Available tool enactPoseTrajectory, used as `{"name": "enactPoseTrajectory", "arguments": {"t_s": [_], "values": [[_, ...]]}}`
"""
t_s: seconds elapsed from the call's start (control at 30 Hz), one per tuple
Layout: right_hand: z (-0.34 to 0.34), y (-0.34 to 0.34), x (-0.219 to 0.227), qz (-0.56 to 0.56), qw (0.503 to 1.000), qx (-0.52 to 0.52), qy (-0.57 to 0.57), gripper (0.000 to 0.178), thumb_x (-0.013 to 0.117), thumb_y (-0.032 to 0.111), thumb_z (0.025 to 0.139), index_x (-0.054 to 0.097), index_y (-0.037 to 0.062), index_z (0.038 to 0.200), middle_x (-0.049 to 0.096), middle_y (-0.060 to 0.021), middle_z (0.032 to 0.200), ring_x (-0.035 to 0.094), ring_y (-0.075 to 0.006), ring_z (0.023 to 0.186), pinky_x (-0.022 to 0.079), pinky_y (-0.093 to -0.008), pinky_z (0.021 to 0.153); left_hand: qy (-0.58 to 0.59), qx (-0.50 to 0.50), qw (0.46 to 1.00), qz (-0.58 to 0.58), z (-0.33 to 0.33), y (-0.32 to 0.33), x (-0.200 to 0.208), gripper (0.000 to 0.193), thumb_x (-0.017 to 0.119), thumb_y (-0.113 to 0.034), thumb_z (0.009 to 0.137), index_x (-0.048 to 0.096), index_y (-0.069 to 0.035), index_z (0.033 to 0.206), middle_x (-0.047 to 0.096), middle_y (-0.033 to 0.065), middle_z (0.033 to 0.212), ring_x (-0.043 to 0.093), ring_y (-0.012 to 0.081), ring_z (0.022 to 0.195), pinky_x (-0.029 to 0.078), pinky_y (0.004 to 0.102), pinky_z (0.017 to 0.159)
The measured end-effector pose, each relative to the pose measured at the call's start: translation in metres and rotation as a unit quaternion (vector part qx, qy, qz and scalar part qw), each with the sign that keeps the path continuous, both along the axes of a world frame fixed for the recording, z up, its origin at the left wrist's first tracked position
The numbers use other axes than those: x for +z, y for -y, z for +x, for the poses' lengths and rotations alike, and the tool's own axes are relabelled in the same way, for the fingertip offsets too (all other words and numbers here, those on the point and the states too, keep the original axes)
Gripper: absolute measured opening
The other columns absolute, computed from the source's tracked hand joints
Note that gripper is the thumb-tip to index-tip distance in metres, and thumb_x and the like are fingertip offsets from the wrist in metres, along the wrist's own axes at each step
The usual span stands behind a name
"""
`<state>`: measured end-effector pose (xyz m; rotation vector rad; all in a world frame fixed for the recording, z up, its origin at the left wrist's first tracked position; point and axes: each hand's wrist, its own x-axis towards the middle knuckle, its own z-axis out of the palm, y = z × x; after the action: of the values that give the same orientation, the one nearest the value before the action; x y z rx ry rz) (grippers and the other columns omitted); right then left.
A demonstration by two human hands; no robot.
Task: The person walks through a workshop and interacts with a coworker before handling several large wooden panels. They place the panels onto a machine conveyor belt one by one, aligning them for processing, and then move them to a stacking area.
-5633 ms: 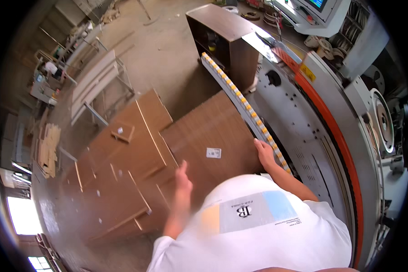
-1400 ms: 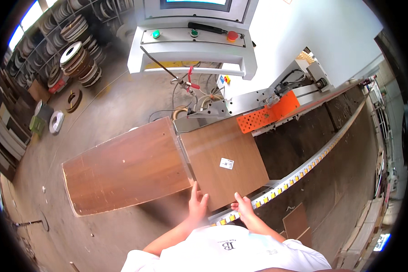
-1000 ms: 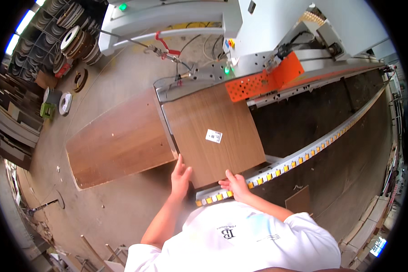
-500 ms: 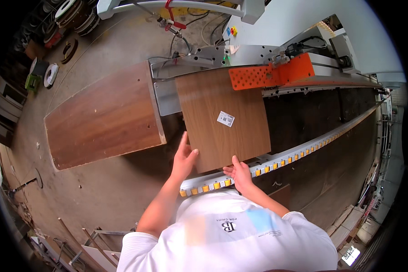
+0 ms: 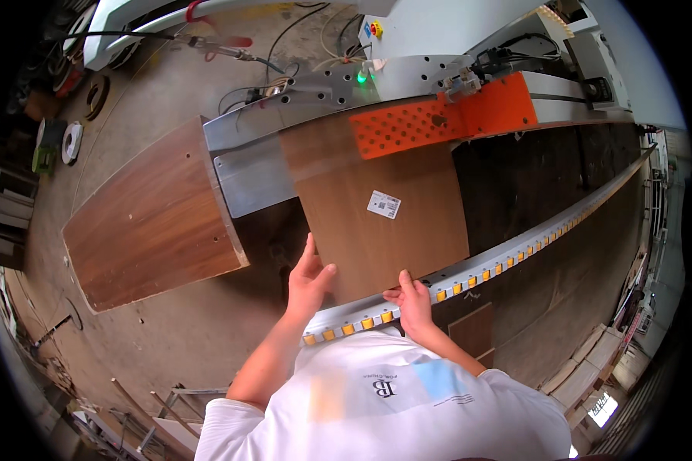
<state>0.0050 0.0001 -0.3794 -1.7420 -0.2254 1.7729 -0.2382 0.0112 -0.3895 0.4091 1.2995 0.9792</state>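
Observation:
A rectangular brown wood-grain panel [image 5: 384,238] lies flat in front of me, with a white label [image 5: 384,204] on its top. Its far part runs under the perforated orange plate [image 5: 404,127] of a machine. My left hand [image 5: 309,286] is at the panel's near left corner, index finger stretched along the left edge and thumb apart from it. At the near edge my right hand [image 5: 412,301] grips the panel, thumb on top and the other fingers partly hidden beneath. A grey metal plate [image 5: 254,182] shows left of the panel.
A rail with yellow rollers [image 5: 469,286] curves past my waist to the far right. A larger brown board [image 5: 154,219] stands at the left. Above it are a metal frame [image 5: 123,27] and a hanging air hose [image 5: 219,50]. Several reels [image 5: 71,143] lie on the floor.
The panel has slid right along the machine with both hands, so more grey plate shows on its left. The whole view has also shifted, and the left board appears farther left.

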Motion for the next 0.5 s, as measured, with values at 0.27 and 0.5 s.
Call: {"name": "enactPoseTrajectory", "arguments": {"t_s": [0.27,0.5], "values": [[0.067,-0.025,-0.016,0.024,0.998,-0.044,0.035,0.038,0.067,0.044,0.100,0.064,0.0066,0.101,0.068,-0.0046,0.084,0.067,-0.0148,0.072,0.057,-0.0321,0.073,-0.018,-0.026,0.999,0.013,0.069,-0.031,-0.008,0.081,0.066,-0.008,0.098,0.022,-0.016,0.164,0.068,0.0069,0.111,0.065,0.0103,0.091,0.058,0.0241,0.063],[0.123,-0.039,-0.037,0.085,0.990,-0.095,0.055,0.033,0.072,0.039,0.097,0.066,0.0070,0.105,0.068,-0.0030,0.089,0.069,-0.0156,0.074,0.057,-0.0317,0.070,0.007,-0.123,0.991,0.052,0.108,-0.061,-0.006,0.080,0.059,-0.006,0.102,0.015,-0.022,0.166,0.064,0.0073,0.108,0.063,0.0115,0.081,0.058,0.0293,0.066]]}}
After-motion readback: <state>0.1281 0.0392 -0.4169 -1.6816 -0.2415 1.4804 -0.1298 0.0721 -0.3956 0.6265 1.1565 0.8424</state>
